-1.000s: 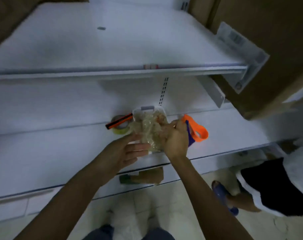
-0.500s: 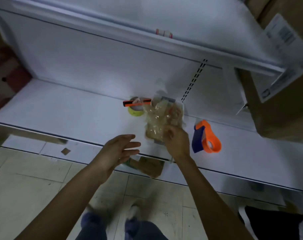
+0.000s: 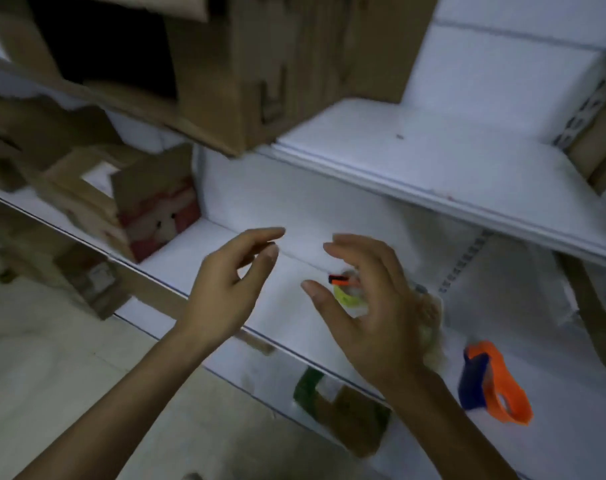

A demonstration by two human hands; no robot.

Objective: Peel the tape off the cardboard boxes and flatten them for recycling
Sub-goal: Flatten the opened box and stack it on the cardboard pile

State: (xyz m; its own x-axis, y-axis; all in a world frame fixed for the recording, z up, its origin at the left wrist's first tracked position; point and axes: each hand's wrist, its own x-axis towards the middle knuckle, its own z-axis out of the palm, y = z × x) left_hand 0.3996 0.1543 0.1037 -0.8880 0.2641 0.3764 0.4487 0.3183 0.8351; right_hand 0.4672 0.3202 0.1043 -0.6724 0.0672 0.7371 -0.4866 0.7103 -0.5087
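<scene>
Landmark: the lower shelf (image 3: 287,306), white; every place below is told from it
Left hand (image 3: 232,282): hovers over the shelf's middle; fingers loosely bent, thumb apart from them; released, gripping nothing
Right hand (image 3: 367,306): hovers just right of the left hand, above the shelf; fingers spread and relaxed; also released
Small box (image 3: 156,209): stands on the shelf's left end against the back wall; red and pink print faces out; too blurred to tell whether any tape is on it
Big box (image 3: 225,81): one level above the shelf's left half; its dark open mouth faces forward; it seems to run along the shelf line
Key relation: both boxes lie left of and beyond the hands; the left hand is nearer; the small box looks the shorter reach, the big box needs a lift upward
Other things: a tape roll (image 3: 346,299) with an orange knife (image 3: 339,279) at the shelf's back, partly hidden by the right hand; a tape dispenser (image 3: 495,386) on its right part; a cardboard scrap (image 3: 346,414) below its front edge
Likely step: reaching for a box
</scene>
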